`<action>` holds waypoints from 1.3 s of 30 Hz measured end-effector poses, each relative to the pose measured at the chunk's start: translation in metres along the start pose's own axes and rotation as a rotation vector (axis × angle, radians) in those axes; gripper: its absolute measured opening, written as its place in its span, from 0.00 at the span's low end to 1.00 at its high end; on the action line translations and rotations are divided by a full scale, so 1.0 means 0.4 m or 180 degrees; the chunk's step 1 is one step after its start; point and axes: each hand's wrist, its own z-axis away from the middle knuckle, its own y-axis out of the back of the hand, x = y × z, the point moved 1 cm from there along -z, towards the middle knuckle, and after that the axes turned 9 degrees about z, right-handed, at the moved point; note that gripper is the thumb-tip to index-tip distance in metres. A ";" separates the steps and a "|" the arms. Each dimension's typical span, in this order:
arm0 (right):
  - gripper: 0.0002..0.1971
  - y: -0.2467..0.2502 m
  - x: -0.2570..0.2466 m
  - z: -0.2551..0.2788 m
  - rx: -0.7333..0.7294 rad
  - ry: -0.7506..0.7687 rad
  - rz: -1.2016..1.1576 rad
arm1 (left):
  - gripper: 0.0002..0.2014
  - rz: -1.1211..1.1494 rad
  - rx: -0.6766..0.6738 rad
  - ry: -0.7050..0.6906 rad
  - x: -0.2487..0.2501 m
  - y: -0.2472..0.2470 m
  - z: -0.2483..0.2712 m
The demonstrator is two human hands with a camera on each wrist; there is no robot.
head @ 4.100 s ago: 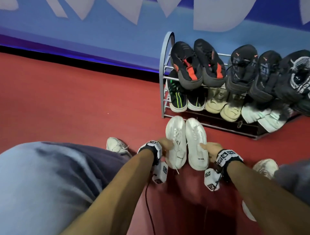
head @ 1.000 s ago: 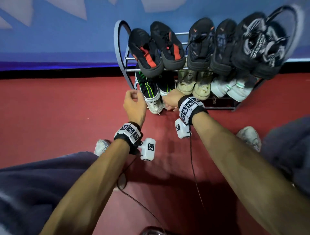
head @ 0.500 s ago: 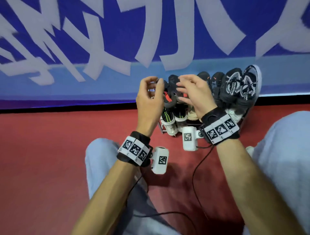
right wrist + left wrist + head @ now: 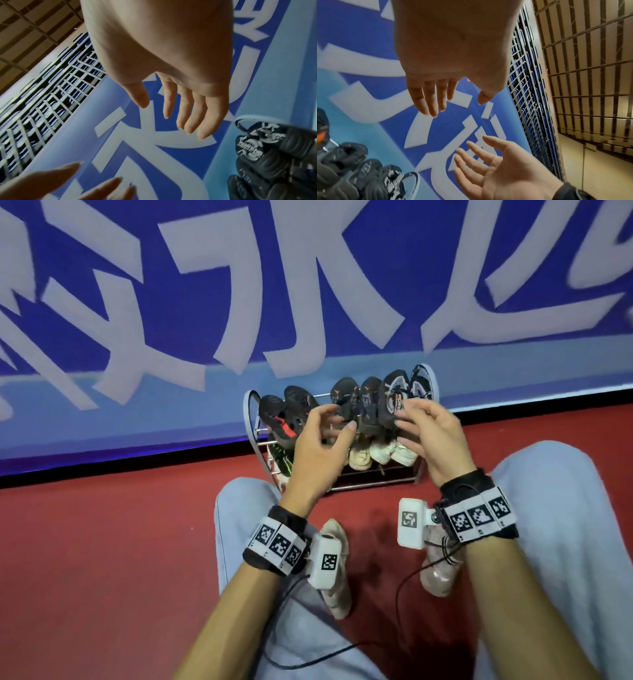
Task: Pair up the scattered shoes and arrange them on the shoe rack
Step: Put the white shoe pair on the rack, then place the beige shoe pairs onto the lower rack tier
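Note:
The metal shoe rack (image 4: 254, 419) stands against the blue wall on the red floor. Its top shelf carries black shoes (image 4: 368, 405), among them a black-and-red pair (image 4: 284, 419). The lower shelf holds a green-striped pair (image 4: 282, 462), a beige pair (image 4: 359, 457) and a white pair (image 4: 400, 453). My left hand (image 4: 318, 446) and right hand (image 4: 431, 433) hover in the air in front of the rack, palms facing each other, fingers relaxed and empty. The left wrist view shows the left hand (image 4: 453, 88) above the right hand (image 4: 496, 175). The right hand (image 4: 180, 101) is spread in the right wrist view.
My own feet in light shoes (image 4: 337, 573) (image 4: 442, 570) rest on the red floor (image 4: 102, 542) between my grey trouser legs (image 4: 565, 542). A blue wall banner (image 4: 308, 302) with white characters runs behind the rack. Cables hang from both wrist cameras.
Four seconds ago my hands held a white pair by the rack. A second ago they were at the lower shelf. Now both are lifted, empty, and the view has pulled back.

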 end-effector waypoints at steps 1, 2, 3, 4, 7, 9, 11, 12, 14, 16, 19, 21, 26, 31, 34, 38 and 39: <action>0.09 0.020 0.005 -0.007 0.0194 -0.0038 -0.0004 | 0.17 0.0039 -0.0090 0.0066 -0.021 -0.030 -0.016; 0.09 0.040 0.014 -0.020 0.0402 -0.0073 0.0003 | 0.18 0.0049 -0.0163 0.0144 -0.044 -0.064 -0.032; 0.08 0.058 0.025 -0.032 0.0583 -0.0102 0.0032 | 0.18 0.0054 -0.0234 0.0232 -0.070 -0.099 -0.049; 0.06 0.074 0.044 -0.047 0.0750 -0.0121 0.0107 | 0.18 0.0025 -0.0309 0.0343 -0.100 -0.133 -0.064; 0.05 0.132 0.123 -0.089 0.1220 -0.0138 0.0506 | 0.23 -0.0169 -0.0558 0.0694 -0.201 -0.228 -0.093; 0.10 0.183 0.197 -0.107 0.1402 -0.0256 0.0814 | 0.25 -0.0350 -0.0673 0.0909 -0.262 -0.283 -0.091; 0.13 0.245 0.282 -0.114 0.1479 -0.0486 0.1173 | 0.22 -0.0462 -0.0784 0.1118 -0.310 -0.346 -0.079; 0.15 0.282 0.330 -0.116 0.1477 -0.0670 0.1369 | 0.21 -0.0501 -0.0841 0.1198 -0.328 -0.380 -0.071; 0.17 0.359 0.422 -0.115 0.1445 -0.1154 0.1635 | 0.22 -0.0686 -0.1012 0.1289 -0.365 -0.454 -0.055; 0.17 0.439 0.511 -0.118 0.1523 -0.1596 0.1747 | 0.25 -0.0928 -0.1175 0.1386 -0.418 -0.531 -0.037; 0.19 0.543 0.668 -0.101 0.1398 -0.2085 0.1923 | 0.25 -0.1137 -0.1316 0.1836 -0.545 -0.642 0.013; 0.20 0.602 0.783 -0.064 0.1221 -0.2366 0.1963 | 0.25 -0.1200 -0.1424 0.2144 -0.637 -0.708 0.064; 0.30 0.827 1.032 0.006 0.1167 -0.3042 0.2397 | 0.26 -0.1294 -0.2056 0.2701 -0.853 -0.825 0.246; 0.44 0.958 1.107 -0.005 0.1075 -0.2952 0.3757 | 0.23 -0.1281 -0.2509 0.2969 -0.967 -0.869 0.385; 0.68 0.974 1.151 -0.052 0.0639 -0.3299 0.3305 | 0.24 -0.1255 -0.2559 0.3129 -0.997 -0.877 0.402; 0.50 0.975 1.176 -0.074 0.0902 -0.3308 0.3108 | 0.19 -0.1078 -0.2305 0.3347 -1.031 -0.872 0.380; 0.43 0.993 1.205 -0.056 0.0674 -0.2898 0.3507 | 0.19 -0.1022 -0.2221 0.3386 -1.043 -0.868 0.379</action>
